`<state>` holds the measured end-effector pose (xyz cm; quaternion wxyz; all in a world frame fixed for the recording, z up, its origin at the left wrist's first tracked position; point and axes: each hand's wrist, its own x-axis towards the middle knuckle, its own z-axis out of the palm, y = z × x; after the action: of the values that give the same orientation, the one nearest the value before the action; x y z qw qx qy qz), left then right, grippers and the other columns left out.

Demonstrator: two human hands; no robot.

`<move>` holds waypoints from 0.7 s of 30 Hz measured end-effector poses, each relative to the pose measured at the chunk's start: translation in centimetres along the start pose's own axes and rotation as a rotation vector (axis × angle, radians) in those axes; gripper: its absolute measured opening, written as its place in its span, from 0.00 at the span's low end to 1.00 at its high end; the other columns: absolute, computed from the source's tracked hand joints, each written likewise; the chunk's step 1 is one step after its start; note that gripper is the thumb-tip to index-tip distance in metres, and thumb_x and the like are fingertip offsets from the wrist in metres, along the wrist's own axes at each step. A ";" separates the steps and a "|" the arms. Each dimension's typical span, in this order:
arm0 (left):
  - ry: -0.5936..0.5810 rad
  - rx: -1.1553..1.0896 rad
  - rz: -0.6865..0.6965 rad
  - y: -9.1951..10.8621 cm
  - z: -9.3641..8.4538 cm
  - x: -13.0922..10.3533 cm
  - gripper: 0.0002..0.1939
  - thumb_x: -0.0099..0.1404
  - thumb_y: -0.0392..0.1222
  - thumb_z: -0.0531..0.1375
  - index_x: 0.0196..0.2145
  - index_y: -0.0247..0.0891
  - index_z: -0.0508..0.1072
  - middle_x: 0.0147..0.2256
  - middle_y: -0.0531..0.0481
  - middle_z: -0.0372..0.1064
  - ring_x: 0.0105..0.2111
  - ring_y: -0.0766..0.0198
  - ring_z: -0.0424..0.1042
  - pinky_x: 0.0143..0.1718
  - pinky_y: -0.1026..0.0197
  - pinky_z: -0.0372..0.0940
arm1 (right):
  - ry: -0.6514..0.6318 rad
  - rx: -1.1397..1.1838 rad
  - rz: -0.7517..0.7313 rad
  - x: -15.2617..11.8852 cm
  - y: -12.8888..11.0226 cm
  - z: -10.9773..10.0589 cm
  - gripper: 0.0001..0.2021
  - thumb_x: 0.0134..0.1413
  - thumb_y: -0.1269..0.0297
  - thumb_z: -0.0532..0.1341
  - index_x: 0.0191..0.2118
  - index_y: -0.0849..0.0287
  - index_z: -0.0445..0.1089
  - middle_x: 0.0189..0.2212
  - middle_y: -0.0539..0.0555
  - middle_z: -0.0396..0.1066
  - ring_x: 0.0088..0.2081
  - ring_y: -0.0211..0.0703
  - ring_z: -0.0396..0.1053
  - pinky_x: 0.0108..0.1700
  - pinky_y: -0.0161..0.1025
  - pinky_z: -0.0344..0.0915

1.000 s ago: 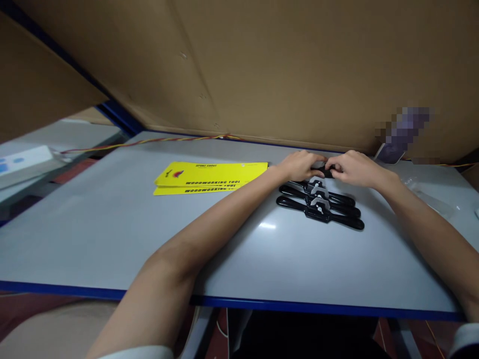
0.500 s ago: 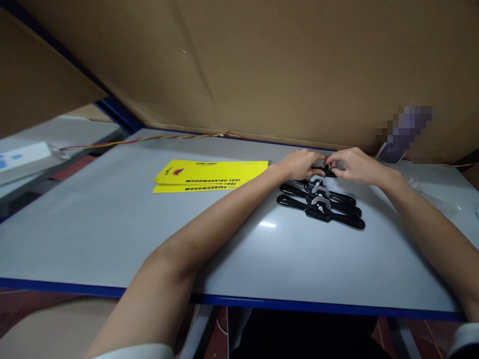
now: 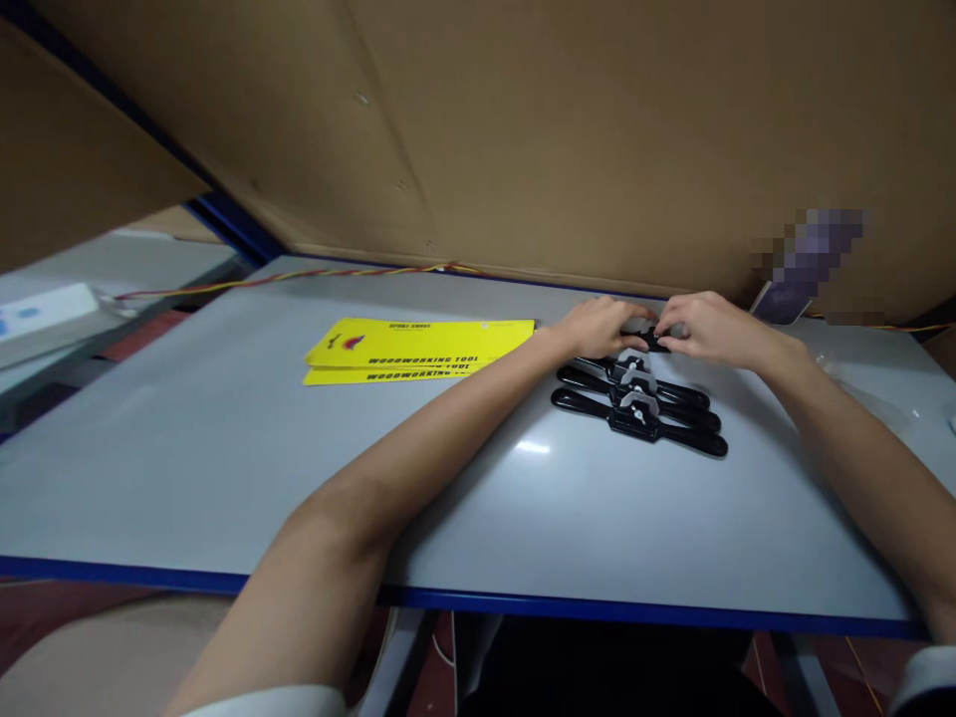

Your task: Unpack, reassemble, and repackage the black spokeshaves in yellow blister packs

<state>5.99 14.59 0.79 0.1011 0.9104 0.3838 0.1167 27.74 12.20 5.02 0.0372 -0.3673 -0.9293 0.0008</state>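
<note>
At the back right of the table, my left hand (image 3: 603, 327) and my right hand (image 3: 702, 327) are closed on opposite sides of a black spokeshave (image 3: 652, 341). Its metal middle part shows between my fingertips, while its handles are mostly hidden by the hands. Just in front of them lie three more black spokeshaves (image 3: 633, 424) in a row, each with a silvery plate and a small screw at its middle. Yellow cards (image 3: 418, 347) printed "WOODWORKING TOOL" lie overlapped to the left of my left hand.
A cardboard wall (image 3: 523, 139) rises behind the grey table (image 3: 224, 448). Twisted red and yellow wires (image 3: 329, 273) run along its back edge. A white power strip (image 3: 52, 321) is at the far left. Clear plastic (image 3: 866, 393) lies beyond my right forearm, near a leaning purple object (image 3: 784, 302).
My fingers have shifted slightly around the spokeshave, and a little more of its middle shows. The other spokeshaves and the yellow cards have not moved on the table.
</note>
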 end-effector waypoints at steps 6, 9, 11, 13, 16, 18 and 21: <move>0.004 -0.004 -0.002 0.0 0.1 0.0 0.27 0.70 0.53 0.64 0.62 0.41 0.73 0.38 0.43 0.80 0.44 0.48 0.79 0.40 0.57 0.64 | -0.006 -0.167 0.089 0.0 -1.1 0.2 0.11 0.62 0.66 0.61 0.43 0.56 0.82 0.44 0.55 0.80 0.40 0.47 0.74 0.36 0.40 0.62; 0.007 -0.005 0.002 -0.2 0.2 0.1 0.26 0.70 0.53 0.64 0.61 0.41 0.74 0.37 0.43 0.80 0.43 0.48 0.79 0.40 0.57 0.63 | 0.008 -0.202 0.116 0.1 -1.5 0.2 0.12 0.62 0.67 0.60 0.44 0.57 0.81 0.46 0.56 0.80 0.41 0.47 0.75 0.36 0.40 0.60; 0.013 -0.005 0.001 -0.3 0.3 0.1 0.25 0.70 0.53 0.64 0.60 0.40 0.74 0.37 0.43 0.80 0.43 0.48 0.79 0.40 0.57 0.63 | -0.003 -0.213 0.114 0.1 -1.7 0.1 0.11 0.63 0.67 0.60 0.44 0.58 0.81 0.46 0.56 0.80 0.42 0.48 0.75 0.36 0.40 0.59; 0.021 -0.007 0.005 -0.3 0.4 0.1 0.25 0.70 0.52 0.64 0.60 0.41 0.75 0.37 0.43 0.80 0.43 0.49 0.79 0.40 0.58 0.63 | -0.032 -0.220 0.115 0.1 -2.0 0.0 0.11 0.62 0.67 0.61 0.44 0.57 0.81 0.46 0.55 0.80 0.42 0.48 0.76 0.35 0.40 0.59; 0.025 -0.016 0.011 -0.3 0.4 0.1 0.25 0.70 0.52 0.64 0.60 0.41 0.75 0.38 0.44 0.80 0.43 0.49 0.79 0.41 0.58 0.64 | -0.041 -0.220 0.134 0.1 -2.1 0.0 0.11 0.63 0.67 0.61 0.45 0.57 0.81 0.46 0.55 0.81 0.42 0.49 0.76 0.35 0.40 0.59; 0.020 -0.020 0.007 -0.2 0.3 0.1 0.24 0.70 0.52 0.64 0.60 0.41 0.75 0.39 0.43 0.80 0.44 0.48 0.79 0.41 0.57 0.64 | -0.012 -0.203 0.134 0.1 -2.1 0.1 0.12 0.63 0.67 0.61 0.46 0.56 0.81 0.47 0.55 0.81 0.43 0.49 0.77 0.35 0.40 0.60; 0.012 -0.014 -0.004 -0.1 0.2 0.0 0.23 0.70 0.53 0.64 0.59 0.41 0.76 0.42 0.42 0.80 0.46 0.47 0.78 0.42 0.57 0.64 | 0.008 -0.169 0.107 0.1 -1.7 0.2 0.14 0.61 0.69 0.61 0.48 0.55 0.80 0.47 0.54 0.82 0.44 0.49 0.77 0.37 0.40 0.63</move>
<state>5.98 14.67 0.60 0.1054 0.9082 0.3852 0.1249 26.49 10.98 4.87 0.0099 -0.4182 -0.9050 -0.0770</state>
